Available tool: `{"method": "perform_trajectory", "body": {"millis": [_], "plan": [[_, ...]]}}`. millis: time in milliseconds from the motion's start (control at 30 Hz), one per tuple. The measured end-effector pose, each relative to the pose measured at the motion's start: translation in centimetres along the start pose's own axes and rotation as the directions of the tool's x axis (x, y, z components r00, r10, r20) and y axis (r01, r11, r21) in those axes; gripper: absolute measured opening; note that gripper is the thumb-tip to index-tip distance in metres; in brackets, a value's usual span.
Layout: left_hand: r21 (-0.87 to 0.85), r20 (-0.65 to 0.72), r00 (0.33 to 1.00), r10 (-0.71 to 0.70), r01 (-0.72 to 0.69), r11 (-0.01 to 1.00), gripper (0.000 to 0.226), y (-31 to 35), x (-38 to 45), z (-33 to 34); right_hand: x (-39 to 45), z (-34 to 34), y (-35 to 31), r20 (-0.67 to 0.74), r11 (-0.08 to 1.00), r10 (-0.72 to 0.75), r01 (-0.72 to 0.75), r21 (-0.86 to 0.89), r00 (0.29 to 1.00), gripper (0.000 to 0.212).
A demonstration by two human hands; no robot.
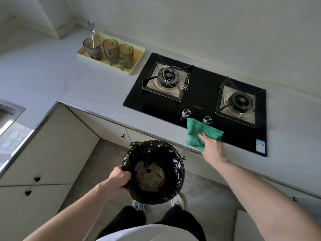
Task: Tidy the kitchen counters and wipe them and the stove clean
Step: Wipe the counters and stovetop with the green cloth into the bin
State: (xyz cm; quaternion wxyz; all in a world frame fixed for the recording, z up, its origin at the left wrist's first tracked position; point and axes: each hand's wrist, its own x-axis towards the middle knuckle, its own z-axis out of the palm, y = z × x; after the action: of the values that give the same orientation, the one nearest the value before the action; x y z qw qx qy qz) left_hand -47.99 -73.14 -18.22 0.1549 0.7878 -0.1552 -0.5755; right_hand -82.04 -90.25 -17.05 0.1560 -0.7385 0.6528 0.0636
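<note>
A green cloth [199, 131] lies over the front edge of the black glass stove [205, 94] and the white counter [97, 94], just below the two knobs. My right hand [212, 147] rests flat on the cloth's near part, fingers straight. My left hand [119, 178] grips the rim of a round bin with a black liner [154, 171], held below the counter's edge. Crumpled paper lies in the bin's bottom. The stove has two burners, and a wire rack sits on the left one.
A cream tray [137, 54] with three tinted glasses and a clear utensil stands on the counter left of the stove. A steel sink edge [12, 110] shows at far left. White cabinets with black knobs run below. My feet stand on the grey floor.
</note>
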Motion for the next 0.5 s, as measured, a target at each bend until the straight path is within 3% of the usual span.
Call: {"method": "perform_trajectory", "body": {"millis": [100, 167, 333, 500], "plan": [[0.005, 0.007, 1.000, 0.001, -0.001, 1.000, 0.029, 0.4, -0.7, 1.5, -2.2, -1.1, 3.5, 0.048, 0.996, 0.063, -0.066, 0.061, 0.997, 0.066], [0.011, 0.001, 1.000, 0.000, 0.000, 1.000, 0.027, 0.8, -1.2, 2.9, -3.2, -2.3, 5.2, 0.003, 0.984, 0.094, -0.094, 0.151, 0.996, 0.065], [0.002, -0.033, 0.999, -0.016, 0.016, 1.000, 0.023, 1.1, -2.6, 6.5, -3.4, -7.2, 6.6, -0.266, 0.934, 0.018, 0.078, 0.348, 0.964, 0.061], [-0.021, -0.063, 0.997, -0.049, 0.048, 0.999, 0.026, 0.1, -2.6, 9.0, 3.7, -11.1, 5.8, -0.350, 0.935, -0.074, 0.187, 0.301, 0.934, 0.063]]}}
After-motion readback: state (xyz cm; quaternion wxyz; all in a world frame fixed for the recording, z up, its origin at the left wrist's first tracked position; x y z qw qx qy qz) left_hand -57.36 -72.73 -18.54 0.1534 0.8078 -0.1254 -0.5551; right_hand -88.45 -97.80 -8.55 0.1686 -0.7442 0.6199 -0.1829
